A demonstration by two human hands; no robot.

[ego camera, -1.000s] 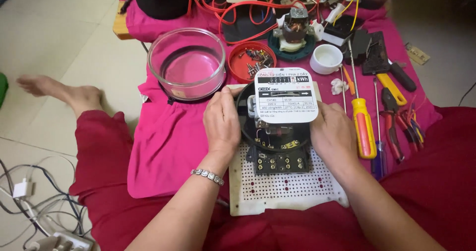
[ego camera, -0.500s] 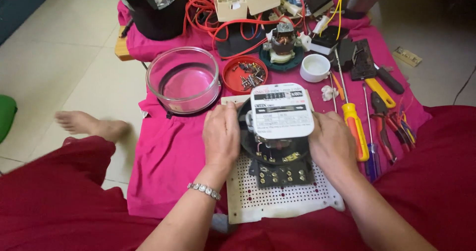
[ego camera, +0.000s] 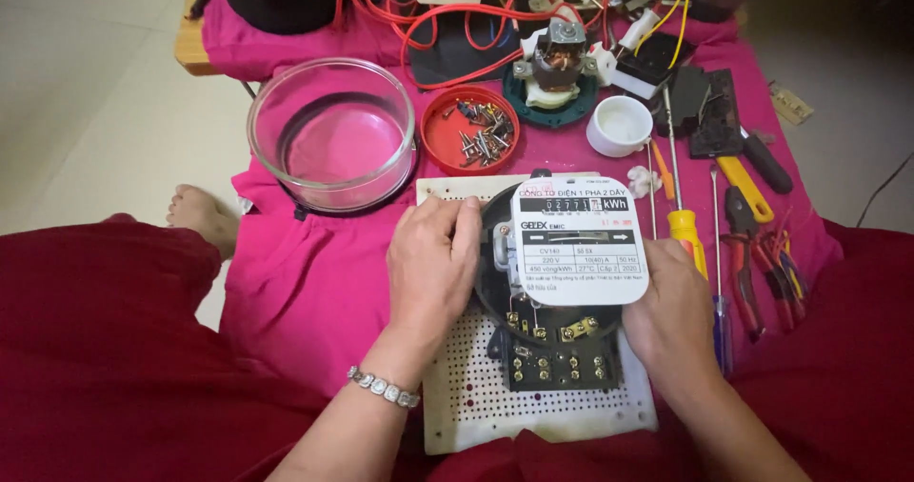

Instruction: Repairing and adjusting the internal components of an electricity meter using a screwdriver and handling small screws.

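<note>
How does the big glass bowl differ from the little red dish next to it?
The glass bowl is clear, larger and deeper, with nothing in it; the red dish is opaque, small, shallow and holds loose screws. Both are round, sit on the pink cloth, and neither hand touches them.

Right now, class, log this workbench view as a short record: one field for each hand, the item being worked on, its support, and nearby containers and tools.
Left hand: grips the meter's left side
Right hand: grips its lower right side
Item: electricity meter, cover off, black terminal block exposed
Support: white perforated board on pink cloth
Containers: glass bowl; red dish of screws; white cup
Tools: yellow-handled screwdriver, red-handled pliers to the right
</note>
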